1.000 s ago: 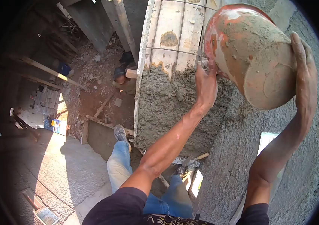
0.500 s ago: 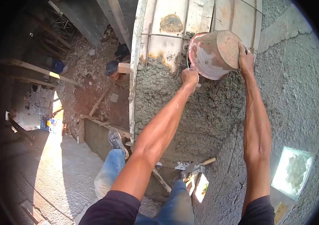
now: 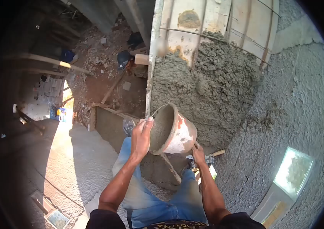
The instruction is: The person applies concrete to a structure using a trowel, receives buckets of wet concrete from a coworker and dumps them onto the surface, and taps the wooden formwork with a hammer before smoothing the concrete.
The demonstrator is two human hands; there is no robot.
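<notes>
Close in front of my body is a cement-smeared bucket (image 3: 183, 137), tipped on its side with its mouth facing left and its inside coated grey. My left hand (image 3: 141, 138) is closed at the mouth side, by the thin wire handle; the exact grip is partly hidden. Fingers of my right hand (image 3: 198, 153) hold the edge of the bucket's base. Beyond the bucket, a heap of wet concrete (image 3: 223, 87) lies over boards (image 3: 215, 19) crossed by steel bars. Behind my right hand a tool's wooden handle (image 3: 218, 153) pokes out.
A long form board (image 3: 153, 57) edges the concrete on the left, with a drop beyond it. Down there a person in a dark cap (image 3: 124, 59) is near a timber prop (image 3: 112, 88). At right, a rough plastered wall (image 3: 284, 114) holds a glass block (image 3: 293, 173).
Both hands have drawn the bucket back from over the boards towards my body. It has turned so its mouth faces left. More of the concrete heap shows, and the person below has shifted.
</notes>
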